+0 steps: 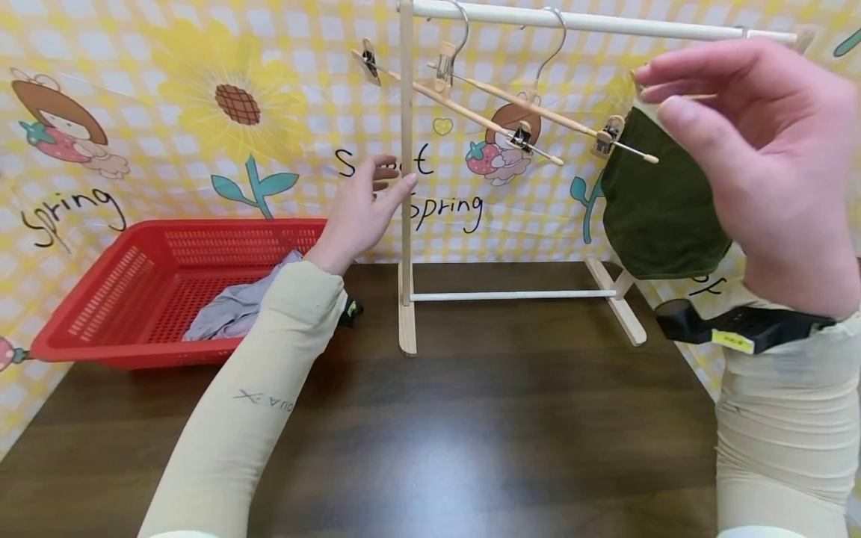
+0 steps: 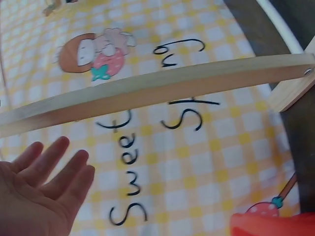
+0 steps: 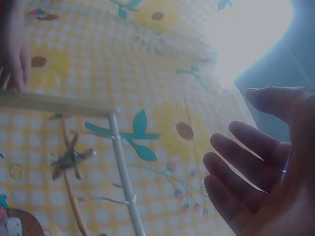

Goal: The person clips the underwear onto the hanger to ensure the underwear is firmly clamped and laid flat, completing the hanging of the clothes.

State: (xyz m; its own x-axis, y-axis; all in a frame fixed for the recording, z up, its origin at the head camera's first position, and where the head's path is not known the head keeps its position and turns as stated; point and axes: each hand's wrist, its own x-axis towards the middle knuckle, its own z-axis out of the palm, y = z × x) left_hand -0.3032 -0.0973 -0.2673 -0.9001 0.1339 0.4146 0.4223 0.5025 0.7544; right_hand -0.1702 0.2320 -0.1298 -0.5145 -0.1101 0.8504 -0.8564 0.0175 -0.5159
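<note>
My left hand is beside the left post of a wooden garment rack, fingers relaxed and holding nothing. In the left wrist view, a gap shows between the fingers and the post. My right hand is raised near the rack's right end, fingers loosely bent around empty space. The right wrist view shows that hand's fingers spread with nothing in them. Behind it hangs a dark green cloth garment, its top partly hidden by the hand. Two clip hangers hang slanted from the white top rail.
A red plastic basket stands at the left, with a crumpled grey garment inside. The rack's white lower bar and wooden feet are on the dark brown table. A yellow checked cloth forms the backdrop.
</note>
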